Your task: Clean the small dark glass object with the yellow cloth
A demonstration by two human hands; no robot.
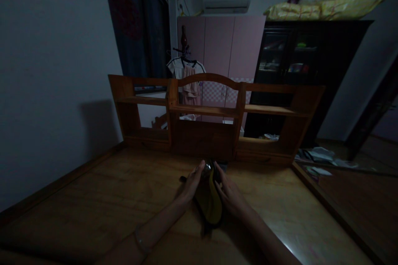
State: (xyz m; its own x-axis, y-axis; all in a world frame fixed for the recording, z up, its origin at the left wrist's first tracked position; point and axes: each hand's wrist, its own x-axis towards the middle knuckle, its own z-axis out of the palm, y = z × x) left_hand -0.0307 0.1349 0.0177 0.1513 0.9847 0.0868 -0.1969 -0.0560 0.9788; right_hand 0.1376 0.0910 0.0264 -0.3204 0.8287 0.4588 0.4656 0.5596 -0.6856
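Observation:
Both of my hands meet over a soft dark pouch with a yellow face or lining (212,205), near the middle of the wooden tabletop. My left hand (193,182) is closed at the pouch's upper left, its fingers against a shiny, rounded silver thing (207,168) whose kind I cannot make out. My right hand (228,190) grips the pouch's dark upper right edge, thumb toward the yellow part. A dark strap end (183,179) sticks out left of the left hand, and another dark tab hangs at the pouch's lower end. Dim light hides the finer detail.
A wooden shelf unit (205,111) with cubbies stands along the tabletop's (102,203) far edge. A raised wooden rim (329,207) runs down the right side. The white wall (56,91) borders the left. Papers (323,155) lie beyond the right rim.

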